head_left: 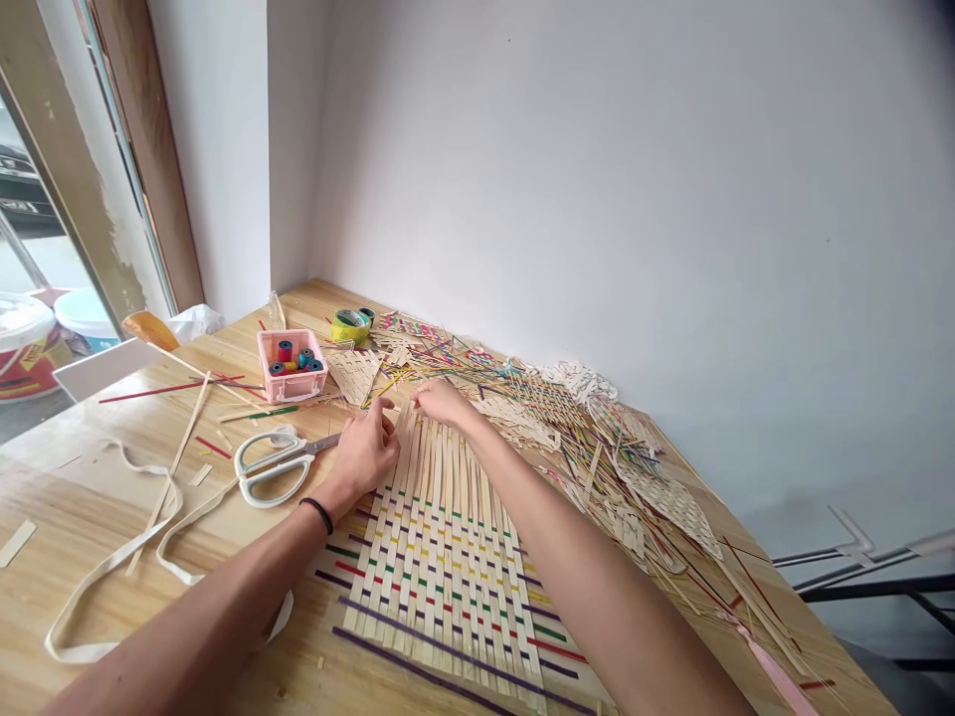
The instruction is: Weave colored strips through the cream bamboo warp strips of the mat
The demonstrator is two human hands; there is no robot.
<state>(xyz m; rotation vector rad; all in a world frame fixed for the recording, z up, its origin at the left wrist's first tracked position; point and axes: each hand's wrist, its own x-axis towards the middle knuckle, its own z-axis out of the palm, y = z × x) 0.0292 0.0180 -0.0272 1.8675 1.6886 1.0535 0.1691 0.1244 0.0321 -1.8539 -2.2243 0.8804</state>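
Note:
A flat woven mat (440, 567) of pale bamboo-like strips lies before me, crossed by purple, green, yellow and red strips. The far ends of its pale strips (440, 467) are unwoven and run away from me. At their far left edge is my left hand (365, 447), its fingers curled; whatever they hold is hidden. My right hand (446, 402) reaches across the mat's far end, thumb and fingertips pinched on a pale strip's tip. White-handled scissors (276, 465) lie left of my left hand, blade tips behind it.
A pink basket (292, 386) with several thread spools stands at the far left, near a roll of green-yellow tape (350, 326). Loose coloured strips and woven scraps (552, 398) pile along the wall. White ribbon (96, 587) loops on the wooden table (45, 497).

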